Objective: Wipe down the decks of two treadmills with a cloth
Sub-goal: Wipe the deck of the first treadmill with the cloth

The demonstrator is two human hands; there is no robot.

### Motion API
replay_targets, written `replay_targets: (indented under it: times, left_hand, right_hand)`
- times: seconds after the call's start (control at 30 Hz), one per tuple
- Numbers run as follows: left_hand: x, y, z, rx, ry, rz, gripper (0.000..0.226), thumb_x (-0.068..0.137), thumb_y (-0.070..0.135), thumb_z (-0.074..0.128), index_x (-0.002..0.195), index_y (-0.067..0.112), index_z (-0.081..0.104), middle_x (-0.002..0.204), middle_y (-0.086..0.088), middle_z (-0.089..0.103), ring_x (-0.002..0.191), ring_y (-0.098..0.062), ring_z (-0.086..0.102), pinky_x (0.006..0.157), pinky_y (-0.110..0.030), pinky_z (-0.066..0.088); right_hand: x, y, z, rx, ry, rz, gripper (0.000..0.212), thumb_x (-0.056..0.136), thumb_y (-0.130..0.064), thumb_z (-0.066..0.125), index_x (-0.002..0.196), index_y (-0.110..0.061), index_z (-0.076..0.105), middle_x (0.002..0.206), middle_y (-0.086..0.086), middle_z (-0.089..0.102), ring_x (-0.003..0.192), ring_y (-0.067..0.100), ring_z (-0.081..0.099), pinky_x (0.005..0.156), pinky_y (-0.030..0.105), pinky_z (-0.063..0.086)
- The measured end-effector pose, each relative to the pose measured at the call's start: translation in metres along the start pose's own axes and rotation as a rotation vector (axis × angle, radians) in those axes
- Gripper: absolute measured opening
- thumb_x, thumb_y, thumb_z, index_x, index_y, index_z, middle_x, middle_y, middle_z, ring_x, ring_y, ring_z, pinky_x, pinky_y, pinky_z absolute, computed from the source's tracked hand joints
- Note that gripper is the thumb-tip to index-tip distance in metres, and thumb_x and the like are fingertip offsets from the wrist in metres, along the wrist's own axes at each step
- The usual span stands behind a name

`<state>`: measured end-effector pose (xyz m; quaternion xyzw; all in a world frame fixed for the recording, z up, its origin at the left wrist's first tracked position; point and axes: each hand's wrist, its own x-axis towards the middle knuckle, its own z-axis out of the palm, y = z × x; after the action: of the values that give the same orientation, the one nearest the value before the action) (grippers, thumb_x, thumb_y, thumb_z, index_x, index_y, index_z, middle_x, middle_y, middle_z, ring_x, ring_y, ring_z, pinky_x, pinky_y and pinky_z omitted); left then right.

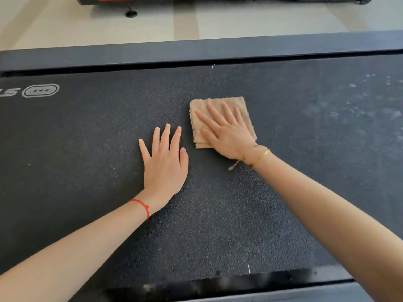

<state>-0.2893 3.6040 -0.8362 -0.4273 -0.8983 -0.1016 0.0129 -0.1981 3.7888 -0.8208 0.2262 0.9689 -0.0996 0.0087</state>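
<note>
A black textured treadmill deck (87,138) fills most of the head view. A folded beige cloth (199,107) lies on it right of centre. My right hand (226,131) presses flat on the cloth with straight, spread fingers. My left hand (164,164) rests flat on the bare belt just left of the cloth, fingers spread, holding nothing. Pale dusty smudges (357,105) mark the belt at the right.
The deck's far side rail (196,51) runs across the top, and the near rail (261,290) lies at the bottom. Beyond is pale tiled floor (239,20). A second machine's base with a levelling foot (131,13) stands at the top left.
</note>
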Motion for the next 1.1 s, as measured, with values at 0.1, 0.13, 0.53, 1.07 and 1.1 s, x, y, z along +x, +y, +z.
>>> replay_targets:
  times: [0.1,0.13,0.53,1.07,1.1]
  left_hand:
    - [0.0,0.0,-0.001,0.017,-0.012,0.006,0.059,0.101,0.039,0.019,0.158,0.025,0.014,0.166,-0.003,0.013,0.153,-0.024,0.007,0.12,-0.062,0.007]
    - [0.0,0.001,-0.001,0.022,-0.017,0.003,0.059,0.101,0.039,0.018,0.159,0.025,0.013,0.166,-0.003,0.013,0.154,-0.025,0.006,0.12,-0.062,0.007]
    - [0.004,0.005,-0.003,0.037,-0.019,-0.017,0.064,0.096,0.04,0.011,0.157,0.023,0.019,0.165,-0.003,0.017,0.153,-0.025,0.008,0.118,-0.064,0.01]
    - [0.005,0.005,-0.003,-0.059,0.023,-0.031,0.055,0.1,0.033,0.032,0.154,0.022,0.029,0.162,-0.004,0.023,0.152,-0.025,0.012,0.118,-0.065,0.006]
    - [0.005,0.005,-0.003,-0.065,0.025,-0.031,0.054,0.1,0.032,0.033,0.154,0.022,0.03,0.162,-0.004,0.024,0.152,-0.026,0.012,0.118,-0.065,0.006]
  right_hand:
    - [0.011,0.033,-0.007,-0.01,0.016,0.031,0.053,0.104,-0.053,0.017,0.155,-0.047,0.008,0.166,-0.009,0.0,0.153,0.031,-0.004,0.121,0.049,-0.008]
    - [0.021,0.049,-0.011,-0.021,0.021,0.097,0.053,0.104,-0.053,0.017,0.156,-0.046,0.008,0.167,-0.008,-0.002,0.153,0.031,-0.005,0.121,0.05,-0.007]
    - [0.127,0.011,-0.017,0.008,-0.049,0.081,0.055,0.102,-0.053,0.014,0.155,-0.045,0.005,0.167,-0.006,-0.002,0.152,0.035,-0.008,0.119,0.054,-0.013]
    - [-0.064,0.0,0.0,0.017,-0.006,0.02,0.055,0.101,-0.058,0.01,0.154,-0.05,-0.004,0.166,-0.01,-0.008,0.151,0.031,-0.013,0.12,0.051,-0.015]
    - [-0.086,-0.01,0.004,0.016,-0.005,-0.033,0.055,0.101,-0.059,0.008,0.153,-0.051,-0.005,0.166,-0.011,-0.007,0.151,0.029,-0.012,0.12,0.051,-0.015]
